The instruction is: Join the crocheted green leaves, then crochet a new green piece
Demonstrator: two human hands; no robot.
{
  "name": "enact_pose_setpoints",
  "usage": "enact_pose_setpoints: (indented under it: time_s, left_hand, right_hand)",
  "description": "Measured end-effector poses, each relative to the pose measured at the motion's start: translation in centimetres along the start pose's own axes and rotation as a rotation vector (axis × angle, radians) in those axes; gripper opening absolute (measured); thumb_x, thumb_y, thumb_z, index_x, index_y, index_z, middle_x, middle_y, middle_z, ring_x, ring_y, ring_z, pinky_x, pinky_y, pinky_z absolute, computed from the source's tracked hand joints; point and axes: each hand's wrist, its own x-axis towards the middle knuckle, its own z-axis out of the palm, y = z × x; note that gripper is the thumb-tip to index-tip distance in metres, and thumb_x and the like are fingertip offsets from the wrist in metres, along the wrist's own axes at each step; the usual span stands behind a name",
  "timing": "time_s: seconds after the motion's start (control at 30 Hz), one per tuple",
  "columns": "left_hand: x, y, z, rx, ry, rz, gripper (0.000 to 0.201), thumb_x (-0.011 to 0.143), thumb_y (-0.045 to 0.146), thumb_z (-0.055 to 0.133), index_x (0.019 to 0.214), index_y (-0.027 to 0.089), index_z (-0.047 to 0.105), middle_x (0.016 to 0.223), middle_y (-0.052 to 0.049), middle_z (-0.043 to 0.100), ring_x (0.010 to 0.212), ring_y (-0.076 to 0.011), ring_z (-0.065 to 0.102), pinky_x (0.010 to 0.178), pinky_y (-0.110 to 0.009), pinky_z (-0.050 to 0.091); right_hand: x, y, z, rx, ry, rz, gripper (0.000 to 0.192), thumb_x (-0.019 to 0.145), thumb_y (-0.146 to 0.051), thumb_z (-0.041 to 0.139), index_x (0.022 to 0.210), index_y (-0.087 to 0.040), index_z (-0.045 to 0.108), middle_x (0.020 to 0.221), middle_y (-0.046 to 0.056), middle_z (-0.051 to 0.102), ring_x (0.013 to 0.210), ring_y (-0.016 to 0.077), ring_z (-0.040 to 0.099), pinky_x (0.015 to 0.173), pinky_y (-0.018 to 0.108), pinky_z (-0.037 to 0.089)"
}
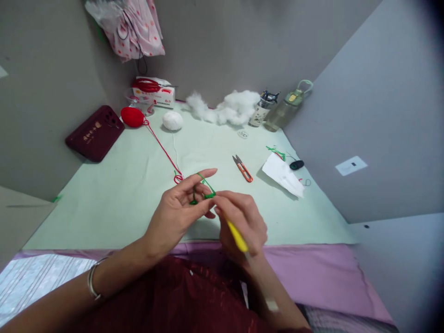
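— So, what's w/ the hands rn?

— Left hand point(176, 210) is palm-up above the near edge of the counter point(114, 203), fingers point(204, 175) spread loosely, w/ green yarn point(204, 189) looped over the index finger and a small green knot by the thumb. Right hand point(243, 222) meets it just to the right, fingers closed round a yellow crochet hook point(237, 236), tip at the green yarn.

— And the yarn, where's it vs. the snips?

— Orange thread snips point(243, 169) lie on the counter just beyond the hands; green yarn is nearer the person, up in the fingers, off the counter.

— Other stuff?

— Left of the snips, a red strand runs back to a red yarn ball point(132, 117); a white ball point(172, 120) sits beside it. Dark red phone point(95, 133) further left. Right of the snips: white paper point(282, 175), a small black item point(297, 164), green scraps. Behind the snips, by the wall: white stuffing point(229, 107), a pen cup, a bottle point(286, 108), a box w/ red scissors on top.

— Wrist?

— Bangles on the left one.
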Motion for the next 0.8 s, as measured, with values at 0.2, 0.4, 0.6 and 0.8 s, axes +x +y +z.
enact_pose_setpoints:
  time_s: [0.2,0.4,0.6,0.8]
  left_hand:
    - [0.9,0.5,-0.9,-0.262,-0.079,-0.272,0.037,0.082,0.014,0.081,0.119,0.016,0.078,0.066,0.005,0.051,0.053,-0.0032,0.045,0.052,-0.011,0.051]
    - [0.4,0.7,-0.2,-0.211,-0.115,-0.192,0.036,0.079,0.014,0.083,0.114,0.022,0.08,0.083,0.002,0.063,0.063,-0.0063,0.059,0.053,-0.014,0.056]
    - [0.3,0.6,-0.3,-0.148,-0.107,-0.159,0.036,0.08,0.017,0.083,0.116,0.023,0.08,0.086,0.001,0.062,0.065,-0.0071,0.059,0.056,-0.016,0.056]
    - [0.2,0.7,-0.6,-0.049,-0.056,-0.104,0.035,0.081,0.019,0.082,0.116,0.025,0.08,0.09,0.001,0.06,0.071,-0.0087,0.06,0.062,-0.018,0.059]
  right_hand:
    - [0.6,0.2,-0.1,0.27,0.149,0.246,0.025,0.099,-0.012,0.056,0.11,-0.025,0.075,0.092,0.005,0.074,0.079,0.0176,0.069,0.068,0.034,0.058]
    - [1.4,0.6,0.3,0.637,0.1,0.543,0.016,0.1,-0.025,0.059,0.097,-0.023,0.075,0.09,0.003,0.073,0.068,0.0129,0.064,0.063,0.031,0.054]
    - [1.2,0.9,0.3,0.661,0.062,0.567,0.019,0.103,-0.026,0.055,0.099,-0.023,0.073,0.092,0.004,0.077,0.069,0.0129,0.066,0.066,0.03,0.057]
    - [1.2,0.3,-0.4,0.535,0.067,0.507,0.022,0.106,-0.023,0.047,0.103,-0.023,0.068,0.091,0.004,0.076,0.069,0.0133,0.069,0.065,0.03,0.06]
